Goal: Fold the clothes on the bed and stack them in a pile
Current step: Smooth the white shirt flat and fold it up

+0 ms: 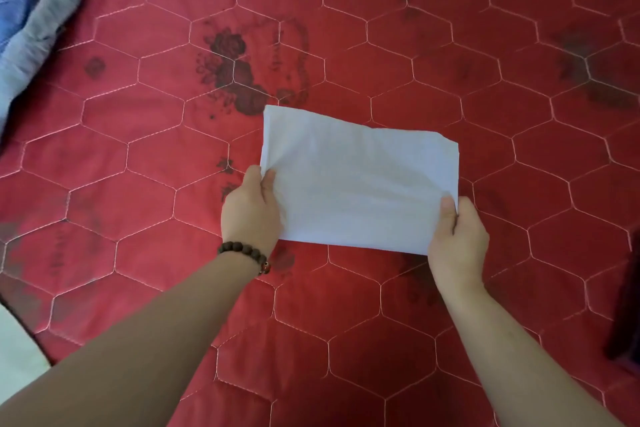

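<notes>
A white cloth [356, 177], folded into a flat rectangle, is held over the red quilted bed [450, 45] in the middle of the view. My left hand [251, 208], with a brown bead bracelet at the wrist, grips its left edge, thumb on top. My right hand [457, 239] grips its lower right corner, thumb on top and fingers hidden beneath. At the far left lies a pile of blue and grey clothes [31, 10], unfolded and partly cut off by the frame.
The bed cover is red with stitched hexagons and dark flower prints. A pale surface [17, 350] shows at the lower left beyond the bed's edge. A dark object [627, 315] stands at the right edge.
</notes>
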A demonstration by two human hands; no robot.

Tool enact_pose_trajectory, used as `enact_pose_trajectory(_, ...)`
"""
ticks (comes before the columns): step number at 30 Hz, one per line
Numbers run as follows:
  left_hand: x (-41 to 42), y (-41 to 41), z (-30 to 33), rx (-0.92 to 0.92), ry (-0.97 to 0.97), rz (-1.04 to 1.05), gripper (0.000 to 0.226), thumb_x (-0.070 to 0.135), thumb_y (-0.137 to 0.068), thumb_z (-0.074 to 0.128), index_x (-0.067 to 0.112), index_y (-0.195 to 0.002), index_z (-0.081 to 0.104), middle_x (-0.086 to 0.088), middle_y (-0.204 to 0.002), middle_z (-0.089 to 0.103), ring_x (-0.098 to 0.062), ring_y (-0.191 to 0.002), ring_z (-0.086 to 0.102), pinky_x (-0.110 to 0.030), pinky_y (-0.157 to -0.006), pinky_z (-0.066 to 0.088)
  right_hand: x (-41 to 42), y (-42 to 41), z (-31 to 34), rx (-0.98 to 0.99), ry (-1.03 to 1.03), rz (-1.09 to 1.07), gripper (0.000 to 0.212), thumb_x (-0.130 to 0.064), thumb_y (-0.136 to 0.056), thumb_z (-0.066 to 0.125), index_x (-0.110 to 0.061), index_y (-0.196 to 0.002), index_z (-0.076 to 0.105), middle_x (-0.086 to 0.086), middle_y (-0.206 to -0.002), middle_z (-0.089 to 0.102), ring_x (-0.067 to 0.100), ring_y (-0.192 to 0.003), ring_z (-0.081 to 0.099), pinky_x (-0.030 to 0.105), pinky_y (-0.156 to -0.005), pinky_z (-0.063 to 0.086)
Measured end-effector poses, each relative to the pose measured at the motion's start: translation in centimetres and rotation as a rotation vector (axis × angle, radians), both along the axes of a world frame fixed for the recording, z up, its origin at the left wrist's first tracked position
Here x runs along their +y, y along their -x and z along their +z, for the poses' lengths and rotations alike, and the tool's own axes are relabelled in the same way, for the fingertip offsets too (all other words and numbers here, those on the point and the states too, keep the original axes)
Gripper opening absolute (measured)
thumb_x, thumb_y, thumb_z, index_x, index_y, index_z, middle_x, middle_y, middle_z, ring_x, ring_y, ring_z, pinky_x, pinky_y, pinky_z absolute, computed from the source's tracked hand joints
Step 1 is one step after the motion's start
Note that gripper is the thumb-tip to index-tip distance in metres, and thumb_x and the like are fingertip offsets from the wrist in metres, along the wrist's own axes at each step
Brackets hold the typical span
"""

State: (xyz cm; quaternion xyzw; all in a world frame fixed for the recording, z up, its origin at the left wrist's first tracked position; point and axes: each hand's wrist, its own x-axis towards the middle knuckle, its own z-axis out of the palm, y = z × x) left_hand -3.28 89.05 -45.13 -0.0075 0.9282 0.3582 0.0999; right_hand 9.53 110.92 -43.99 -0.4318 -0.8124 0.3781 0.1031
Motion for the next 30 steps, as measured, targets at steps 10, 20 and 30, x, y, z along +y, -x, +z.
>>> enact_pose_trajectory(10,-2.1,3.2,-0.3,-0.044,-0.011,0.004,0.030,0.025,-0.100,0.041,0.011,-0.077,0.052,0.005,-0.062,0.050,-0.007,-0.058,0.045,-0.015,-0.048,0.028,0.5,-0.6,-0.7,-0.113,0.026,-0.048,0.035,-0.033,-0.102,0.043,-0.013,-0.074,0.049,-0.008,-0.063,0.048,0.006,-0.059,0.044,0.014,-0.053,0.030)
enact_pose_trajectory(20,-7.1,-1.0,2.2,-0.743,-0.479,0.167,0.018,0.026,-0.100,0.051,0.014,-0.103,0.064,-0.016,-0.080,0.073,-0.028,-0.076,0.073,-0.031,-0.060,0.060,-0.2,-5.2,1.3,-0.111,0.682,-0.272,0.019,-0.037,-0.092,0.062,-0.021,-0.100,0.058,0.011,-0.093,0.069,0.019,-0.077,0.074,0.031,-0.061,0.059)
enact_pose_trajectory(30,-4.9,-1.8,0.4,-0.557,-0.554,0.334,0.015,0.015,-0.093,0.063,0.004,-0.086,0.069,-0.013,-0.080,0.074,-0.018,-0.074,0.073,-0.020,-0.066,0.057,-1.2,-3.5,1.3,0.184,1.017,-0.617,0.009,-0.011,-0.091,0.064,-0.002,-0.090,0.060,0.012,-0.096,0.074,0.023,-0.089,0.073,0.039,-0.087,0.056)
